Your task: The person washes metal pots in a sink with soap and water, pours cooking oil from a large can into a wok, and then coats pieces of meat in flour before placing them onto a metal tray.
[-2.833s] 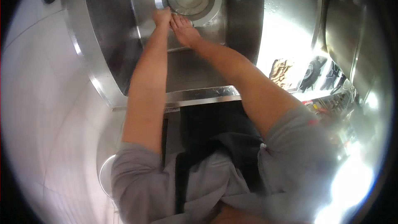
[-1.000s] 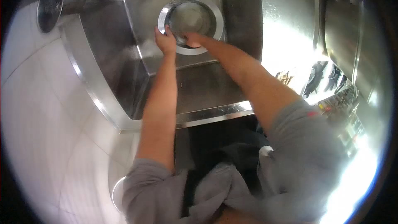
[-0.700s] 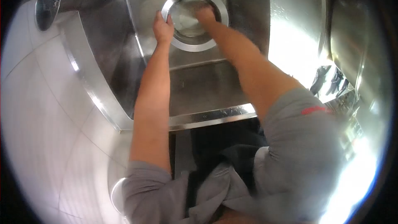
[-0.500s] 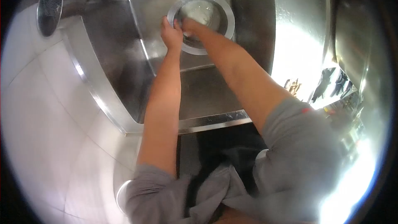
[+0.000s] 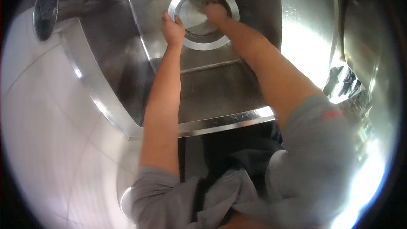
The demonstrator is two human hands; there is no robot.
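Both of my hands are at the bowl [image 5: 207,46], which sits on the bottom of the sink [image 5: 212,93], toward the far side from me. My left hand [image 5: 173,29] is clamped on the bowl's left rim – thumb over the top, fingers around the outside. My right hand [image 5: 217,13] is apart from it, over the inside of the bowl, with my wrist crossing the right part of the rim. It is blurred (the fingers especially), so I cannot tell whether it is closed, holds something, or touches the inside. The bowl is round and shiny, with a broad, pale rim; what lies within it is too smeared to name. A few small dark specks lie on the sink bottom beyond it.

To the right of the sink runs a metal counter [image 5: 303,21], very bright with glare – and past its near end are some dark items [image 5: 345,80] I cannot make out. At the upper left, a metal cylinder [image 5: 63,1] shows its round end beside the sink's edge. Pale tiles [image 5: 38,123] spread along the left.
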